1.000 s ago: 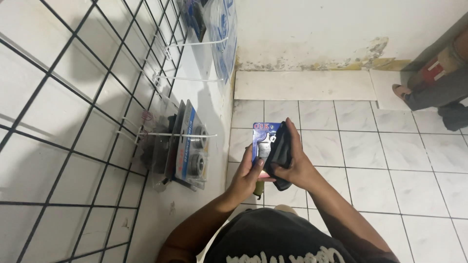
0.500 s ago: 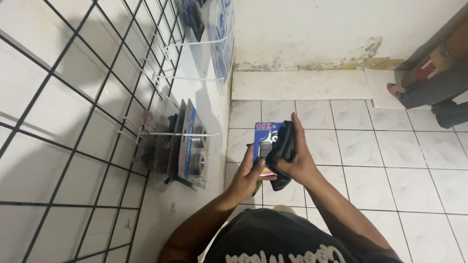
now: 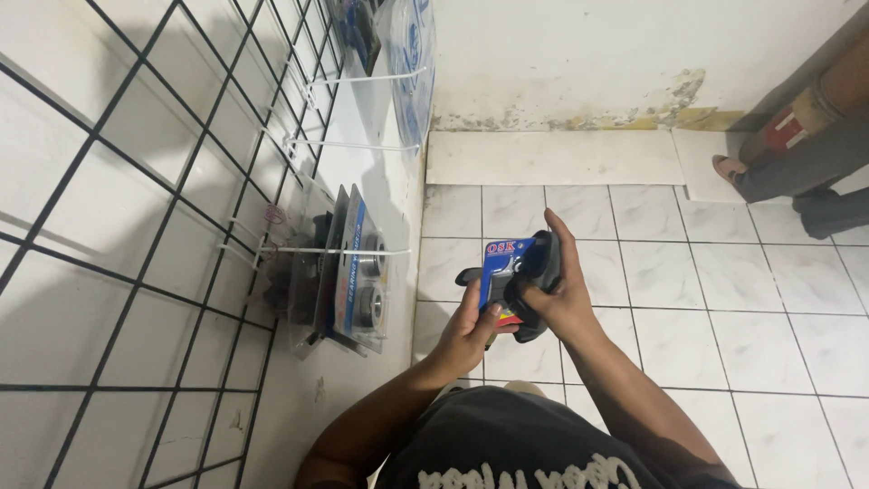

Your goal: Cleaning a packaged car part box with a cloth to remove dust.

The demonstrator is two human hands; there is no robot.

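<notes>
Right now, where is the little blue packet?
In the head view, the blue packet sits mid-picture over the floor tiles, pinched by the left hand, beside the right hand.

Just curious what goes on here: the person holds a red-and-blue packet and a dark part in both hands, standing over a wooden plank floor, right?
Not quite. The head view shows white floor tiles, not wooden planks. The rest holds: the left hand and right hand hold a red-and-blue packet and a dark part.

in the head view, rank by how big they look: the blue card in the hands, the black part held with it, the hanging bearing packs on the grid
1. Hanging bearing packs, clearly largest.
2. and 3. Blue card and black part: look alike, and the hands hide part of each, so I cannot rank them.
</notes>
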